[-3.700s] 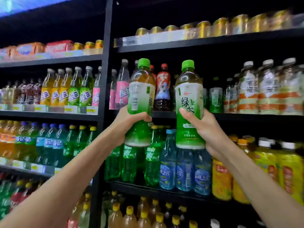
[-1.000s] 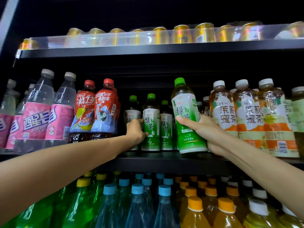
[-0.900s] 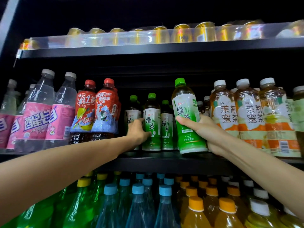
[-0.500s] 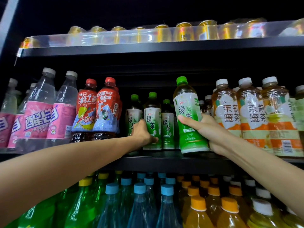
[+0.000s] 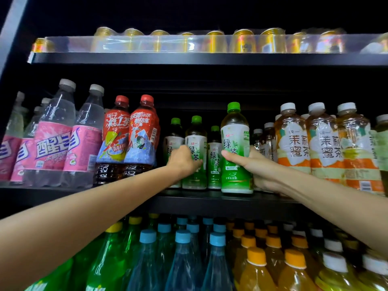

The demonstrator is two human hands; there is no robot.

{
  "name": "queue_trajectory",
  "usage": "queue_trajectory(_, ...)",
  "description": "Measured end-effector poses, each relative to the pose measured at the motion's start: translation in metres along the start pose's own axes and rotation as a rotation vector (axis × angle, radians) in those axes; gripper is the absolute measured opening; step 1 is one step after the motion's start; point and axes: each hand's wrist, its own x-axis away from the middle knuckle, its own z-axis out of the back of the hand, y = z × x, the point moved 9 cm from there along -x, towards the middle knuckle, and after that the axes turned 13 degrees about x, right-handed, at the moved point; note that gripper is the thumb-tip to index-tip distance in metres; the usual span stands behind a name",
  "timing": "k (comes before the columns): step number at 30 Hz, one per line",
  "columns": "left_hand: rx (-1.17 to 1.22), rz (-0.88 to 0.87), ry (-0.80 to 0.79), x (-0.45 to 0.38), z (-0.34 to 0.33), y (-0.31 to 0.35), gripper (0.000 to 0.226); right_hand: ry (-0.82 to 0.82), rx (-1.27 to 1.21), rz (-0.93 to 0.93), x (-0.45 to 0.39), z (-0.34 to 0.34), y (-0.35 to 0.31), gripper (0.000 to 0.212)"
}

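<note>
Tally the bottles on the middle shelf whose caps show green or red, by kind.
Green-capped green tea bottles: 4
Red-capped ice tea bottles: 2
Total: 6

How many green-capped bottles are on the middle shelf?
4: front bottle in the right hand; second bottle in the left hand; leftmost bottle behind that hand; rear bottle between the held two. More may hide behind.
</note>
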Motion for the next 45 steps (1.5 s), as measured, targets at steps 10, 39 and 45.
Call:
queue_trajectory(10, -0.143, -0.623, -0.351, 0.102, 0.030, 0.040, 0.067, 0.005, 0.435, -0.201, -0.027, -0.014, 0.018, 0.085)
queue_trajectory(39, -0.492, -1.091, -0.173, 0.157, 0.033, 0.014, 0.054, 0.029, 0.994, -0.299, -0.041, -0.006, 0.034, 0.056)
queue_trajectory(45, -0.530, -1.060, -0.173, 0.161, 0.032, 0.015, 0.055, 0.138, 0.868, -0.210, -0.021, 0.008, 0.011, 0.032)
